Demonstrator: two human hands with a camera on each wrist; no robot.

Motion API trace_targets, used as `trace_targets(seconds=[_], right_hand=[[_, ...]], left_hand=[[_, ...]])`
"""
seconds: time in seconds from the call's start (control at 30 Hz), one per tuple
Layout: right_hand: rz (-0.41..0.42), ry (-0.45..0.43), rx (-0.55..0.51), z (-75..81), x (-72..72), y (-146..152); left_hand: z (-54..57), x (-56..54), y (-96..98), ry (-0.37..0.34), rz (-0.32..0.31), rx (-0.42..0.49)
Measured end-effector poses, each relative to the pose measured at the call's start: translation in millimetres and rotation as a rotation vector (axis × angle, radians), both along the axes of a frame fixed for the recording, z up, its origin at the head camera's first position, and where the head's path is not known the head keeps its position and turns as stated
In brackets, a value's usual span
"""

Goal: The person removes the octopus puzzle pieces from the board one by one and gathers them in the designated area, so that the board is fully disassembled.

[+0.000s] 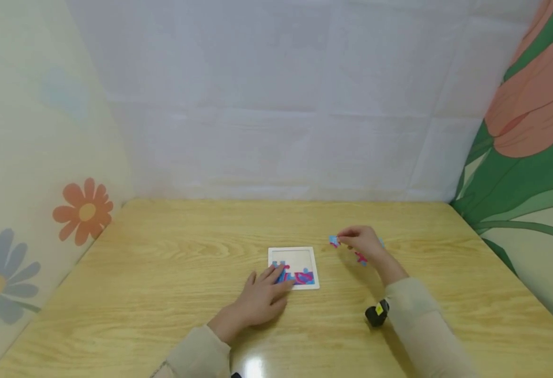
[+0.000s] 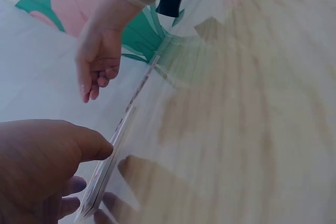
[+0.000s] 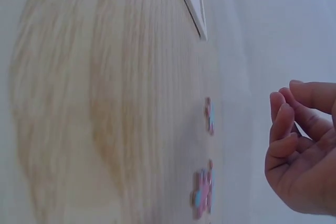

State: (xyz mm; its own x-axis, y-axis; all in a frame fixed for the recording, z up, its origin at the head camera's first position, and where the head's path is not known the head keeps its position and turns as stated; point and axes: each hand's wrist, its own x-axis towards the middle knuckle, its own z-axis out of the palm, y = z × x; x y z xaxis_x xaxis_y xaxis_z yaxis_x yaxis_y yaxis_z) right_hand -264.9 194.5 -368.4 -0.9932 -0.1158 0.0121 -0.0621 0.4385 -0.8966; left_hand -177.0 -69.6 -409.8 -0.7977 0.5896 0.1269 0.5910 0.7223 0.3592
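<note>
A small white puzzle frame (image 1: 316,266) lies on the table, pink and blue jigsaw pieces (image 1: 304,277) fitted along its lower part. My left hand (image 1: 262,299) rests on its lower left corner, fingers stretched over some pieces; in the left wrist view the thumb (image 2: 97,145) is at the frame's edge. My right hand (image 1: 363,241) hovers right of the frame, its fingers loosely bent. Its fingertips overlap a loose jigsaw piece (image 1: 333,240) in the head view, but the right wrist view shows nothing between them, with that piece (image 3: 210,115) on the table below.
More loose jigsaw pieces (image 1: 361,258) lie under the right hand, partly hidden by it. A black wrist camera (image 1: 376,315) sits at the right sleeve. A white cloth (image 1: 281,131) hangs behind the wooden table (image 1: 163,252), with flowered panels on both sides.
</note>
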Motion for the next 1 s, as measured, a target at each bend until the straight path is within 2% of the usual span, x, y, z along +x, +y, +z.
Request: trace_targets(seconds=[0.43, 0.6, 0.8, 1.0], right_hand=[[0.165, 0.029, -0.062, -6.0, 2.4, -41.2], [0.236, 0.009, -0.028, -13.5, 3.0, -56.8], [0.245, -0.054, 0.056, -18.7, 3.7, -72.6], [0.261, -0.081, -0.013, -24.2, 5.1, -83.0]], left_hand=[[4.9, 8.0, -12.3, 0.062, -0.086, -0.052], [1.9, 8.5, -15.2, 0.069, -0.094, -0.055], [-0.2, 11.7, -17.9, 0.050, -0.098, -0.048], [-1.8, 10.9, -20.0, 0.059, -0.111, -0.028]])
